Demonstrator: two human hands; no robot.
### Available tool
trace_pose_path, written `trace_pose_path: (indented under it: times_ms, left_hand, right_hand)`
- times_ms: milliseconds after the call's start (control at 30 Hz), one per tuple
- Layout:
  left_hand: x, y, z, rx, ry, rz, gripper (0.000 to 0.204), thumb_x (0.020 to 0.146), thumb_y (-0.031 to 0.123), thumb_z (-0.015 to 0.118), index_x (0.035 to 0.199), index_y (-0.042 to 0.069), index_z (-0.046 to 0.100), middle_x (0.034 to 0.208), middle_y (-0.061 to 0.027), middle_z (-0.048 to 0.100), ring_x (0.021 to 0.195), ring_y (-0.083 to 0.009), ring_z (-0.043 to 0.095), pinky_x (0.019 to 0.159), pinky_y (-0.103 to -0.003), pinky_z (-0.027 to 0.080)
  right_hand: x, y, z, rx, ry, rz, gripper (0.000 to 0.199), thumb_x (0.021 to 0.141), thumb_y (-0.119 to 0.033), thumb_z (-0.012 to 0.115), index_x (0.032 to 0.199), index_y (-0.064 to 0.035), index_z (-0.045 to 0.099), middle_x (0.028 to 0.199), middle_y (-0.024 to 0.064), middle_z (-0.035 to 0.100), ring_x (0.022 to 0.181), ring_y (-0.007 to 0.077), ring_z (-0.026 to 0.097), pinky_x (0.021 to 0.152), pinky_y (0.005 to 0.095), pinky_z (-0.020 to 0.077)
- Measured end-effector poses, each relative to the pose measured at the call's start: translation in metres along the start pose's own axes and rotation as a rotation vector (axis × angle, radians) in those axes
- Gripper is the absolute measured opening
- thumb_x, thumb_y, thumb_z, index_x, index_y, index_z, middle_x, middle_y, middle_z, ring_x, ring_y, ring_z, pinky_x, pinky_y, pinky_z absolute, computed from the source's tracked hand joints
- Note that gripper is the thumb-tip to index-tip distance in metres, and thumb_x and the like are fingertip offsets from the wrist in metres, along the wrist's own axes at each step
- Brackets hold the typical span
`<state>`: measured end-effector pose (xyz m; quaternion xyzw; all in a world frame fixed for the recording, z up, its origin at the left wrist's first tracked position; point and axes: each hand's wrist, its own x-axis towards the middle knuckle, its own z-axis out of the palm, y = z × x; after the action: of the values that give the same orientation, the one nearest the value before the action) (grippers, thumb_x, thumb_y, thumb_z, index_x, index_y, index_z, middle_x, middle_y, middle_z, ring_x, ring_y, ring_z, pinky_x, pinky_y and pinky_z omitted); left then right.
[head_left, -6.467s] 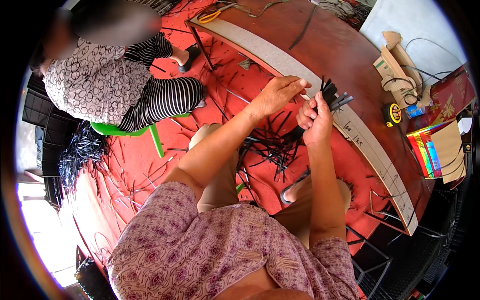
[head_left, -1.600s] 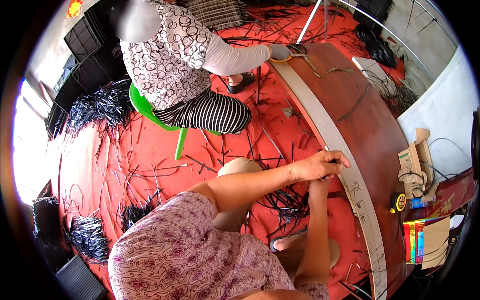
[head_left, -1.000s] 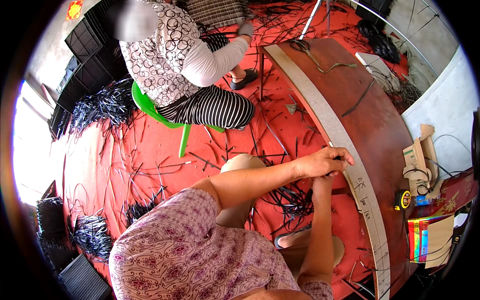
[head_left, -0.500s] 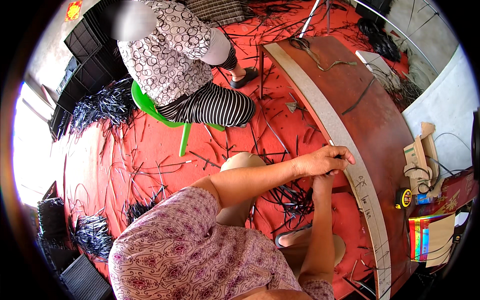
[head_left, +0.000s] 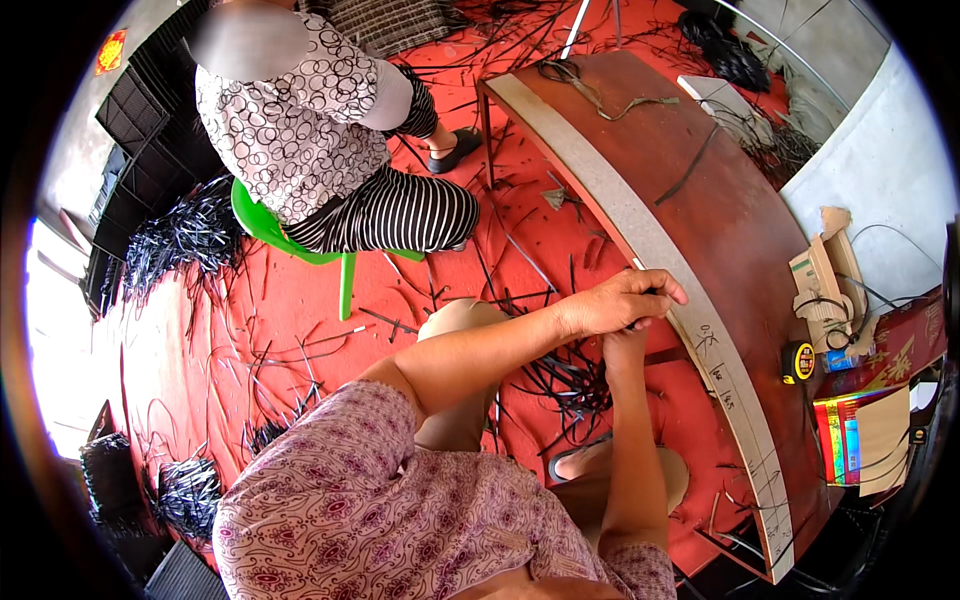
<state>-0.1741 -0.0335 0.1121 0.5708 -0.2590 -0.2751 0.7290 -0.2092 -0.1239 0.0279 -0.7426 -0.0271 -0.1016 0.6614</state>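
My left hand (head_left: 620, 303) reaches across in front of me, its fingers bent and close together. Under it is my right hand (head_left: 626, 345), mostly covered, closed and touching it. A bit of something dark shows between the fingers, too small to name. Both hands are beside the near edge of a reddish-brown table (head_left: 690, 165), close to a pale marked strip (head_left: 715, 350) running along that edge. Below them, on the red floor, lies a heap of black plastic strips (head_left: 572, 385).
Another person (head_left: 310, 130) sits on a green plastic chair (head_left: 346, 285) at the upper left. A yellow tape measure (head_left: 798, 362) and torn cardboard (head_left: 822, 280) lie at the table's right side. Bundles of dark strips (head_left: 190, 495) and black woven panels (head_left: 130, 115) stand on the left.
The whole view has shifted, so the room's things appear farther left and mostly higher. My hands stay together by the table edge, with little change in their grip.
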Motion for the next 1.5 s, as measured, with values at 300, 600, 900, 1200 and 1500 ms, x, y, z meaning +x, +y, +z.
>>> trace_pose_path:
  times_ms: [300,600,900,1200,1500]
  left_hand:
    - [-0.001,0.003,0.005,-0.025,-0.033,0.059,0.022,0.094,0.012,0.048,0.114,0.003,0.054,0.073,0.0057,0.038,0.062,-0.0034,0.037,0.054,-0.019,0.032]
    - [0.0,-0.001,0.007,-0.042,-0.008,0.079,0.022,0.094,0.01,0.047,0.113,0.002,0.054,0.075,0.0057,0.038,0.062,-0.0031,0.035,0.054,-0.017,0.031]
    - [0.0,0.0,0.009,-0.028,0.052,0.124,0.021,0.09,0.008,0.047,0.107,0.0,0.056,0.066,0.0068,0.035,0.057,-0.0022,0.031,0.049,-0.019,0.029]
    - [0.006,-0.007,0.0,-0.064,-0.022,0.099,0.022,0.091,0.009,0.048,0.11,0.001,0.055,0.07,0.0062,0.04,0.059,-0.0034,0.036,0.051,-0.02,0.032]
    - [0.001,-0.001,0.002,-0.066,-0.064,0.062,0.023,0.093,0.01,0.047,0.114,0.001,0.053,0.076,0.0053,0.039,0.064,-0.0035,0.037,0.055,-0.018,0.033]
  right_hand:
    - [-0.002,0.022,-0.005,0.028,0.046,0.065,0.028,0.088,-0.019,0.056,0.107,-0.0011,0.046,0.093,0.0015,0.047,0.085,0.0098,0.048,0.07,0.0262,0.0433]
    - [-0.002,0.0,-0.002,-0.024,0.024,0.021,0.033,0.089,-0.021,0.054,0.112,0.0011,0.045,0.1,0.0042,0.047,0.092,0.0117,0.048,0.077,0.0276,0.0436]
    - [-0.002,0.002,-0.001,-0.027,0.018,0.002,0.036,0.09,-0.02,0.053,0.116,0.003,0.044,0.108,0.0073,0.049,0.102,0.015,0.048,0.086,0.0306,0.0422]
    - [-0.001,-0.022,0.0,-0.012,0.007,-0.025,0.042,0.091,-0.022,0.053,0.122,0.0009,0.037,0.115,0.0069,0.044,0.106,0.0161,0.046,0.09,0.0314,0.0407]
    - [-0.005,-0.014,-0.001,0.005,0.072,-0.022,0.035,0.088,-0.016,0.056,0.114,0.0048,0.046,0.108,0.0106,0.054,0.102,0.0199,0.054,0.086,0.0333,0.0439]
